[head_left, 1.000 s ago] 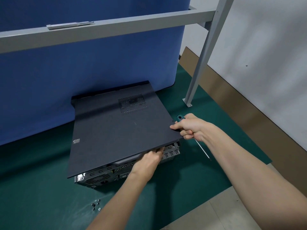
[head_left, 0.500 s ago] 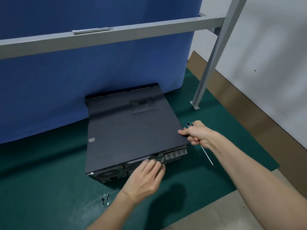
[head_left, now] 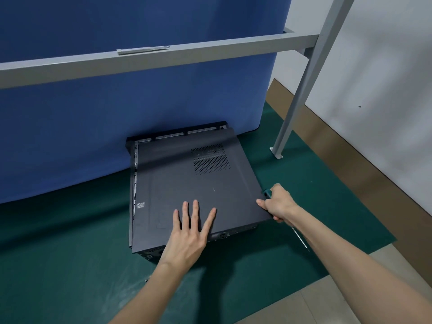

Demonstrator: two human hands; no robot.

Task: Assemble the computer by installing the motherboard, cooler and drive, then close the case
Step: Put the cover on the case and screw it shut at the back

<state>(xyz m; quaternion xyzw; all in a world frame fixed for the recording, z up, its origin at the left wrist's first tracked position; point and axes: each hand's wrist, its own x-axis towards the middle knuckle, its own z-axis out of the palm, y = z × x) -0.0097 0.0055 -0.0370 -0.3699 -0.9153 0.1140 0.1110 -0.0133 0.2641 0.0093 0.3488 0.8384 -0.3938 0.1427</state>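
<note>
A black computer case [head_left: 134, 174] lies flat on the green mat, with its dark side panel [head_left: 187, 183] lying on top, shifted slightly so the case's left and far rims show. My left hand [head_left: 189, 232] presses flat on the panel's near part, fingers spread and straight. My right hand [head_left: 279, 204] is at the panel's near right corner, its thumb on the panel edge, while its fingers grip a green-handled screwdriver [head_left: 300, 238] whose shaft points down toward me. The case's inside is hidden under the panel.
A green mat [head_left: 70, 265] covers the floor under the case. A blue screen [head_left: 117, 113] stands right behind it. A grey metal frame bar [head_left: 210, 52] crosses overhead, and its leg [head_left: 287, 127] is bolted down at the right. Bare tile lies near right.
My left hand left the case's rear edge and now lies flat on top of the panel. The panel dropped down onto the case. My view shifted left, so the case appears further right.
</note>
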